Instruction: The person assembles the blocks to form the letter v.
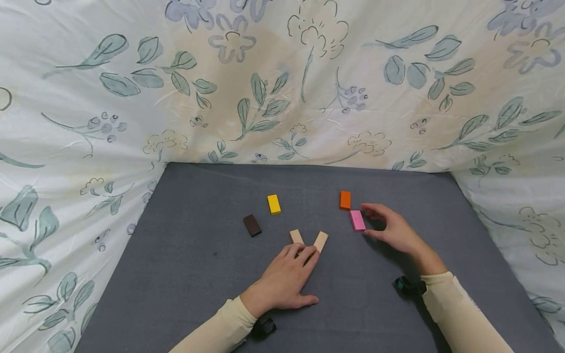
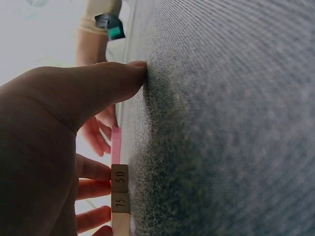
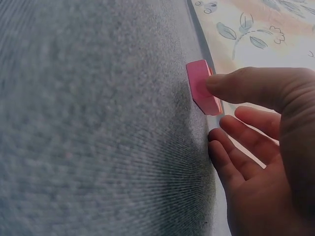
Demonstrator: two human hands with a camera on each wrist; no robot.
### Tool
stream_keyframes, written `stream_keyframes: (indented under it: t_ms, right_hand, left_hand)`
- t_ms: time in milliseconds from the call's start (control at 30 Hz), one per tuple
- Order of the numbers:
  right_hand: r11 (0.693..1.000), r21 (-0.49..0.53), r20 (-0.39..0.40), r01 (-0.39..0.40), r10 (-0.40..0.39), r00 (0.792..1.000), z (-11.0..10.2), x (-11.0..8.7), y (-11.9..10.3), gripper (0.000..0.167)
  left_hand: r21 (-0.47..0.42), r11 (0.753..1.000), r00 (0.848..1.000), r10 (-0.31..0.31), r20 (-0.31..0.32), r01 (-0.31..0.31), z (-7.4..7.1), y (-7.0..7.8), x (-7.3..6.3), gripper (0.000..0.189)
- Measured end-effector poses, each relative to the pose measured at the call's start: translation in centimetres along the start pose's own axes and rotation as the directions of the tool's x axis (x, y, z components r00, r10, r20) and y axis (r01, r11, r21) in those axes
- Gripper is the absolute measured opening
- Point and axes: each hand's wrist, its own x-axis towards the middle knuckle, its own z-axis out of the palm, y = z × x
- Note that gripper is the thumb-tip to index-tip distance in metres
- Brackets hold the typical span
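My left hand point(image 1: 289, 279) lies flat over two plain wooden blocks, a left one point(image 1: 296, 236) and a right one point(image 1: 321, 240) that fan apart like a V. Its fingertips cover their near ends, and its thumb is spread out to the side. In the left wrist view, block ends marked 50 point(image 2: 119, 178) and 75 point(image 2: 120, 202) sit side by side at the fingers. A pink block point(image 1: 357, 221) lies just left of my right hand point(image 1: 397, 235), whose thumb and fingers are apart. The right thumb tip overlaps the pink block in the right wrist view.
An orange block point(image 1: 345, 200) lies right behind the pink one. Farther left are a yellow block point(image 1: 274, 204) and a dark brown block point(image 1: 252, 225). The grey cloth surface point(image 1: 198, 274) is bordered by a floral curtain point(image 1: 265, 98) at the back and sides.
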Motion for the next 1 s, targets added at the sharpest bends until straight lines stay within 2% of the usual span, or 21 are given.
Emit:
stream_keyframes:
  t_ms: [233, 500, 1000]
  right_hand:
    - [1.0, -0.015, 0.009, 0.004, -0.004, 1.0, 0.0, 0.2, 0.2, 0.072]
    - [1.0, -0.023, 0.038, 0.014, -0.013, 0.999, -0.1, 0.4, 0.6, 0.072]
    - [1.0, -0.023, 0.106, 0.014, -0.011, 0.994, -0.7, 1.3, 1.3, 0.068]
  left_hand:
    - [-0.002, 1.0, 1.0, -0.004, 0.002, 0.004, -0.1, 0.0, 0.1, 0.104]
    - [-0.008, 1.0, 0.999, 0.011, -0.032, -0.011, 0.0, -0.1, 0.0, 0.105]
    - [-0.018, 1.0, 1.0, 0.011, -0.027, -0.012, -0.1, 0.0, -0.1, 0.104]
